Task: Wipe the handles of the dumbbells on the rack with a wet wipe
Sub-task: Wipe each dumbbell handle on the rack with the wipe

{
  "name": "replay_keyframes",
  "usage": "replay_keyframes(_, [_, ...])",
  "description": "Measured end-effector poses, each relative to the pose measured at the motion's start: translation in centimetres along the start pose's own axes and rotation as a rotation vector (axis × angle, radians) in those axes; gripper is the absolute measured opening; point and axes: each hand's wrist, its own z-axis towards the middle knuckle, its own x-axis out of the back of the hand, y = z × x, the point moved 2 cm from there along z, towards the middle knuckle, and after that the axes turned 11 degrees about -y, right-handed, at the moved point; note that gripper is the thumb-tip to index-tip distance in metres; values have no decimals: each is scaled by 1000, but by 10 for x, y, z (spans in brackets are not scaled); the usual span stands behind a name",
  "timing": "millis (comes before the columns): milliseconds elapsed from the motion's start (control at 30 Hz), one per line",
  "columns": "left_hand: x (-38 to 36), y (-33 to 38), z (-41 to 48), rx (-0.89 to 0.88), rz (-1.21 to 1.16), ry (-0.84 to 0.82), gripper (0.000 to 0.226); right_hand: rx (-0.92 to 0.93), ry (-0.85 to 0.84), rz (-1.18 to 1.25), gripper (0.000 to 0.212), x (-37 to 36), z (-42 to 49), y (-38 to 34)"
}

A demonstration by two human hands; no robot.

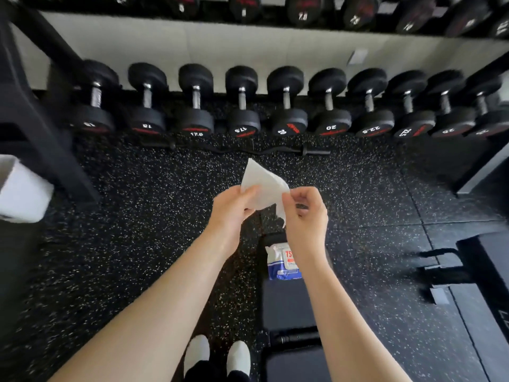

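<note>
GYM FLOOR, DUMBBELL RACK: Far left of the wet wipe (263,183), a blurred white object (22,188) sits at the frame's edge; what it is cannot be told. The white sheet itself is held up, partly unfolded, over speckled rubber flooring (137,244). Just left of the wipe, the person's left hand (231,209) grips its left edge, thumb and fingers curled onto the sheet. Just right of the wipe, the right hand (305,213) pinches the other edge between thumb and fingertips. Beyond the wipe and well apart from it, a row of black dumbbells (242,106) rests on the rack, steel handles bare and neither hand near them. Below the wipe, partly hidden by the right forearm, a pack of wipes (281,264) lies on what looks like a dark bench (287,307). The task appears to be at its opening: a sheet is out and readied, no handle is under it yet, and the whole row looks left to do. Whether any handle is already clean cannot be told.
</note>
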Motion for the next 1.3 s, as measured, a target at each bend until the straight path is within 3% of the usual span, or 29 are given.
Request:
replay_keyframes(333, [53, 160, -106, -266, 210, -90, 5, 96, -318, 179, 1, 2, -20, -142])
replay_keyframes(500, [93, 213, -144, -295, 334, -156, 15, 103, -632, 177, 22, -34, -25, -201])
replay_keyframes(600, [116, 241, -164, -272, 391, -209, 6, 137, -737, 212, 22, -68, -31, -240])
replay_keyframes(767, [190, 287, -182, -284, 279, -137, 5, 148, -740, 323, 20, -131, -30, -288])
replay_keyframes(900, [252, 303, -185, -289, -56, -95, 40, 128, -676, 422, 17, -192, -26, -329])
replay_keyframes(967, [278, 307, -185, -251, -118, -125, 48, 144, -648, 426, 16, -223, -25, -348])
replay_keyframes(1167, [346, 329, -179, -405, 56, 63, 46, 117, -535, 400, 18, -294, -11, -380])
replay_keyframes(1300, [373, 345, -169, -519, 207, 148, 27, 102, -542, 421, 16, -322, 6, -387])
